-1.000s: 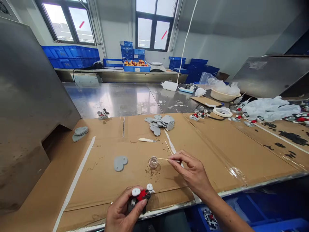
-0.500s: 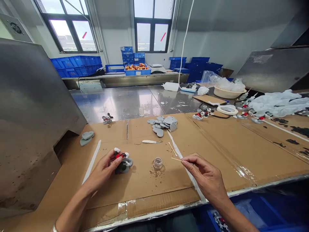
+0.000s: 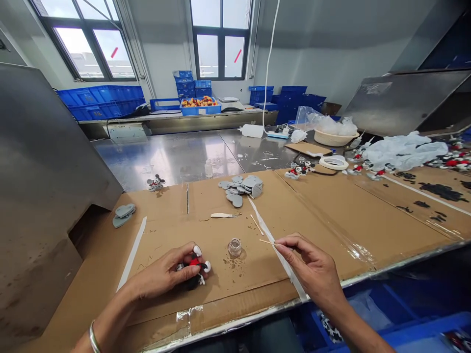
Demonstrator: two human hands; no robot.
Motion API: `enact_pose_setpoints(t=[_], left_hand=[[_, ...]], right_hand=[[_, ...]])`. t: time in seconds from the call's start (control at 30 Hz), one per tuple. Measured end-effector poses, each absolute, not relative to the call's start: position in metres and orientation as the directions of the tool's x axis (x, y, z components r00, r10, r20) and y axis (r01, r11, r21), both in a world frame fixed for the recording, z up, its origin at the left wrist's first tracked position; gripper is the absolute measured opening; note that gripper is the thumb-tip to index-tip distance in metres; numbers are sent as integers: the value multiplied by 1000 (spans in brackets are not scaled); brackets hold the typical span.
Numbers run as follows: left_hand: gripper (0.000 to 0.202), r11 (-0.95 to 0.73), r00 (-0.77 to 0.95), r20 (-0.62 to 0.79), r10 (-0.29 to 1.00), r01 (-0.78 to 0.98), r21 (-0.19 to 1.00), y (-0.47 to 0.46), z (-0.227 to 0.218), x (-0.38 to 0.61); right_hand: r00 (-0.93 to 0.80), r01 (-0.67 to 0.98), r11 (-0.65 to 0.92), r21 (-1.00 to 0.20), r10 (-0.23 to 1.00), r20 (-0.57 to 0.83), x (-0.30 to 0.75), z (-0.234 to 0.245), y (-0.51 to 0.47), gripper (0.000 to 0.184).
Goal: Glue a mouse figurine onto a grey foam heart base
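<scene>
Steel worktop [image 3: 172, 152], near half covered with taped cardboard sheets [image 3: 331, 215]. On the cardboard, near edge: small glass jar [image 3: 234, 246] amid brown crumbs; mouse figure [image 3: 196, 268] just left of it, under the left hand [image 3: 165, 277]. Behind the jar: white-handled tool [image 3: 224, 215], loose wooden stick [image 3: 256, 224], pile of grey heart-shaped pieces [image 3: 241, 186]. Left side: two more grey pieces [image 3: 123, 214]. Back edge: second mouse figure [image 3: 156, 182]. Right side: tape roll [image 3: 333, 162], crumpled white plastic [image 3: 401, 153], black scraps [image 3: 439, 191].
</scene>
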State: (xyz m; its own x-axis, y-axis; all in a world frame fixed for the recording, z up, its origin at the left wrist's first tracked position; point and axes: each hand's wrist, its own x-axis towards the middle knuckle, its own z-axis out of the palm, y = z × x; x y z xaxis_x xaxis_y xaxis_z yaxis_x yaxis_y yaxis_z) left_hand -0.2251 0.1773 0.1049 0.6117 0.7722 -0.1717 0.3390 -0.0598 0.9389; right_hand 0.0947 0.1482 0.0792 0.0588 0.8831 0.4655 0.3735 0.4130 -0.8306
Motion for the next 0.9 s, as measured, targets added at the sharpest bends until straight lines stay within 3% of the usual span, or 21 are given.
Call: enact_pose_setpoints(t=[0.1,0.23,0.37,0.6,0.9], left_hand=[[18,38,602,-165,781,218,975,170,103,-230],[25,59,232,-53,971,-19,998,151,88,-244],[33,107,19,-108,994,63,992,129,69,-251],[35,62,102,-95,990,290,955,121,62,-250],[25,3,260,-65,963,232,973,146,74,-244]], right_hand=[[57,374,423,-825,878,476,92,80,148,10],[61,377,414,-829,882,468,90,79,148,14],[68,371,397,-839,890,451,88,78,150,18],[29,331,441,-834,879,476,82,82,153,18],[18,322,427,-845,889,457,76,83,153,16]])
